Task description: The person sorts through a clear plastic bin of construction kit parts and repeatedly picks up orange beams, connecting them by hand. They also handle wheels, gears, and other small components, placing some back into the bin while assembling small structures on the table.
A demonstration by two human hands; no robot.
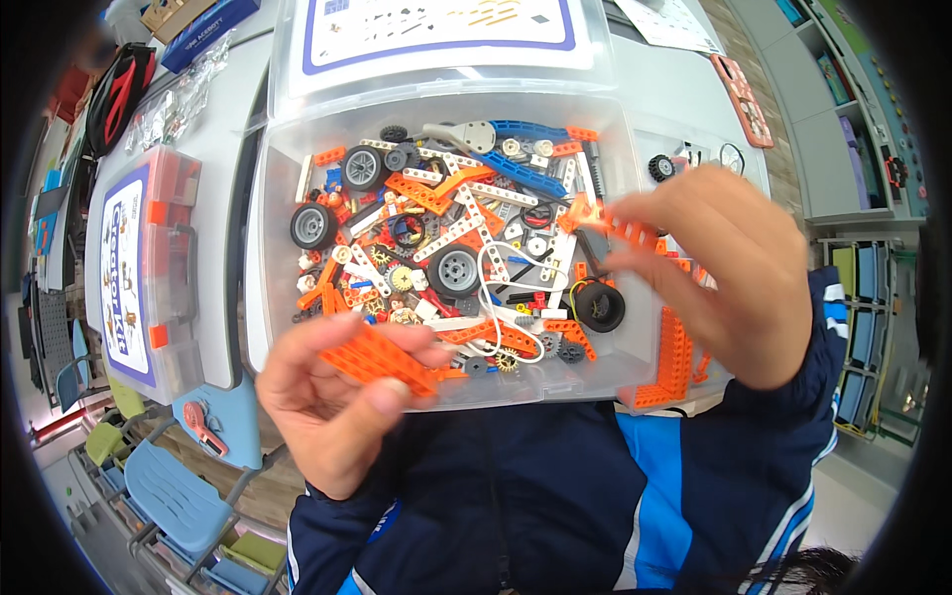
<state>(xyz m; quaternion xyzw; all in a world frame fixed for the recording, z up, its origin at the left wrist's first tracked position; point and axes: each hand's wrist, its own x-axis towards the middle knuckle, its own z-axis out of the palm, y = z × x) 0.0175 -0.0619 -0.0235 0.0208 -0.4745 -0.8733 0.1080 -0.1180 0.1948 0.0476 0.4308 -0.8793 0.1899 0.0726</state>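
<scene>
My left hand (342,407) is closed on an orange building brick (377,359) with a studded face, held over the near left edge of the clear plastic bin (281,178). Above the bin's right side, my right hand (729,263) pinches an orange building piece with holes (630,230) between thumb and fingers. Below both hands the bin holds a jumble of parts: grey-hubbed wheels (457,271), white perforated beams (451,235), blue curved beams (521,174), gears (401,279) and a looped white cable (483,297).
An open lid with a printed sheet (446,30) lies beyond the bin. Right of it is a side tray with an orange studded plate (676,362) and a small wheel (661,168). A closed kit box (134,268) stands left; a patterned red case (742,99) lies far right. Blue chairs (177,491) stand lower left.
</scene>
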